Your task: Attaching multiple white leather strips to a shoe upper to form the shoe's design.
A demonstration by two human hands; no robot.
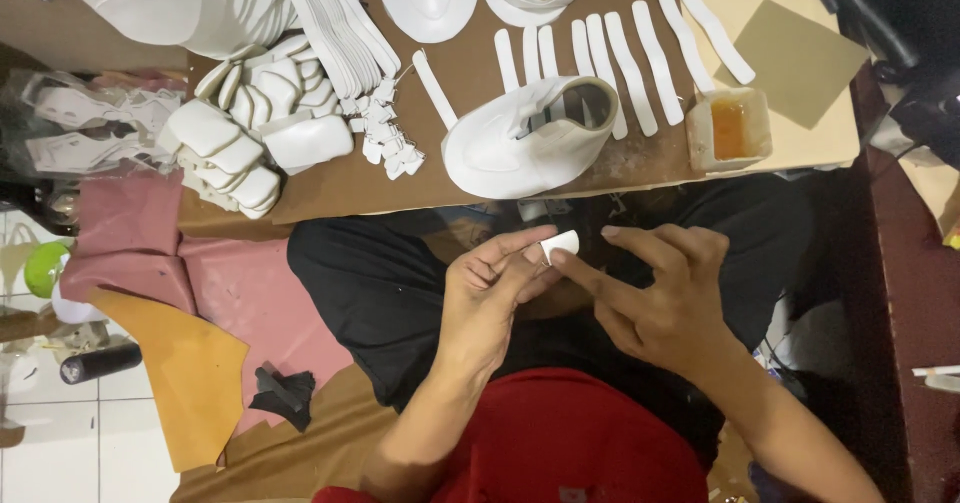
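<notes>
We see a brown counter [470, 73] up at 12 o'clock. On it sits a white shoe top [525, 138], with a row of long white strips [620, 58] behind it. At 2 o'clock stands a small tub of orange glue [728, 128]. At 10 o'clock we see a heap of white cut pieces [260, 123]. At 9 o'clock lies a pink sheet [240, 293], and at 8 o'clock an orange sheet [190, 373] next to a black can [100, 362].

This was a small shoemaking workshop: a white shoe upper [525, 138], white cut strips [640, 58] and a glue tub [728, 128] lay on the brown board [470, 73] at the top of the frame.
</notes>
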